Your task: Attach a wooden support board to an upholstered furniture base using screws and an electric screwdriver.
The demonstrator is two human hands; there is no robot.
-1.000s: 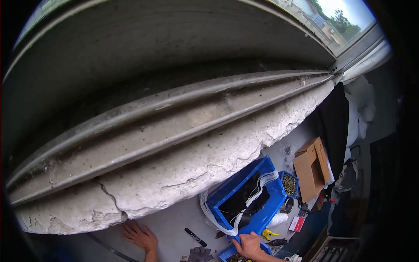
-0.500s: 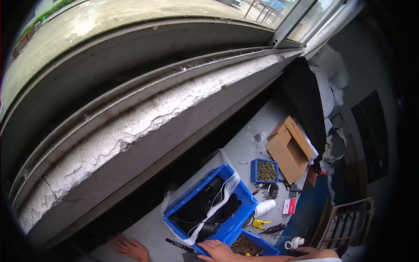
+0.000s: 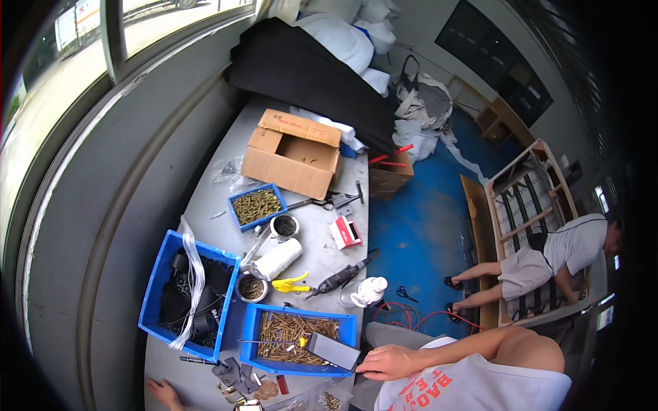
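Observation:
My left hand, partly cut off by the lower edge, rests on the grey-white table with its fingers spread and holds nothing. My right hand is at the near right corner of a blue bin of brass-coloured screws. Its fingers are stretched out and loosely bent, with their tips beside the end of a grey rectangular block. The block lies across the bin's near edge. A thin rod and a small yellow piece lie on the screws. Whether my fingertips touch the block is unclear.
A larger blue bin holds black parts and white cords. Beyond are a small blue screw tray, an open cardboard box, a white thread spool, a yellow air blow gun and a power screwdriver. Another person bends over a frame.
The view has swung from the window sill toward the table and room. My right hand has left the large bin's near edge for the screw bin's right corner. My left hand stays on the table.

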